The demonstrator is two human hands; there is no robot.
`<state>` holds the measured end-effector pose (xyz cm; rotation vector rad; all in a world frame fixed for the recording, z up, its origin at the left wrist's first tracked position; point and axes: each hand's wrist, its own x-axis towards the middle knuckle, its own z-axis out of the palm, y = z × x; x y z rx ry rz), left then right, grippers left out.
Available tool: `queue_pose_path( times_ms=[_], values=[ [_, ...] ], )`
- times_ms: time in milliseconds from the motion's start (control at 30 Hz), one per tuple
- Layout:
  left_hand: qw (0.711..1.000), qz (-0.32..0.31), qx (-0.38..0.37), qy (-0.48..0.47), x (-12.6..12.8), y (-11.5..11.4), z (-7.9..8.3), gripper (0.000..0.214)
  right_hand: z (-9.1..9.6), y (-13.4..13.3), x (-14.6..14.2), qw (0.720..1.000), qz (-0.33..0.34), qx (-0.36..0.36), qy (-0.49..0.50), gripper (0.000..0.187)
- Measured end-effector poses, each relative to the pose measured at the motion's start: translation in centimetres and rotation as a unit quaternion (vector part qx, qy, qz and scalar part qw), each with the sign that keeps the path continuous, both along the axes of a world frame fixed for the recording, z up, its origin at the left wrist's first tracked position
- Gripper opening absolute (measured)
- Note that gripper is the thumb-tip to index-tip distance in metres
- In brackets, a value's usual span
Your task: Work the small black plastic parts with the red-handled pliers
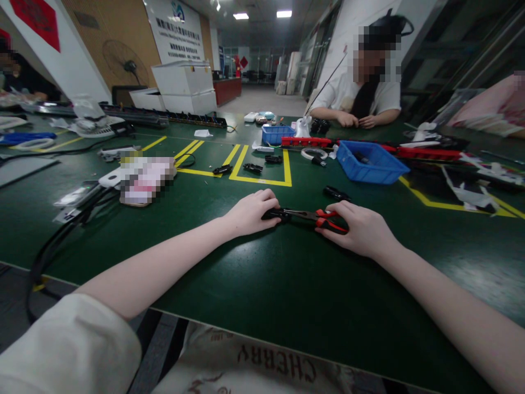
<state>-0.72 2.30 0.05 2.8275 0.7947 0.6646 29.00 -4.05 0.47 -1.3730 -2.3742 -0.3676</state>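
Observation:
My left hand (255, 212) is closed around a small black part (283, 215), whose exact kind I cannot make out. My right hand (363, 225) grips the red and black handles of long-nose pliers (301, 213). The jaws point left and reach the end of the black part. Both hands are low over the green table. Just beyond my right hand lies another black part (336, 192). Farther off, several similar black pieces (253, 168) rest on and between the yellow tape lines.
A blue bin (371, 162) stands beyond my right hand, a smaller blue bin (278, 134) behind it. Red strips (429, 152) lie at the right. A phone (148, 180) and black cables (61, 238) are at the left. A co-worker (356, 104) sits across the table.

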Motion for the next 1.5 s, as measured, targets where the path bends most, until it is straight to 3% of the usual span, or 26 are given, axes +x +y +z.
queue_pose_path(
  times_ms=[133, 333, 600, 733, 1267, 1500],
  values=[
    [0.999, -0.037, -0.001, 0.005, 0.08, 0.03, -0.05, 0.024, 0.04, -0.06, -0.08, 1.000, -0.001, 0.004, -0.004, 0.041],
    [0.998, -0.042, -0.049, -0.004, -0.03, 0.12, 0.12, 0.029, 0.18, -0.37, -0.18, 0.999, 0.009, 0.027, -0.021, 0.040],
    [0.996, -0.030, -0.083, -0.034, -0.12, 0.40, 0.02, 0.024, 0.04, -0.39, -0.12, 0.998, 0.010, 0.051, -0.026, 0.039],
    [0.993, -0.054, -0.098, -0.043, -0.13, 0.57, -0.11, 0.015, 0.13, -0.37, -0.03, 0.997, 0.000, 0.077, -0.014, 0.042],
    [0.994, -0.063, -0.086, -0.033, -0.11, 0.68, -0.13, 0.022, -0.15, -0.03, 0.18, 0.996, 0.014, 0.082, -0.009, 0.047],
    [0.993, -0.071, -0.086, -0.037, -0.14, 0.77, -0.34, 0.019, -0.07, 0.00, 0.05, 0.997, 0.025, 0.074, -0.011, 0.041]
  ],
)
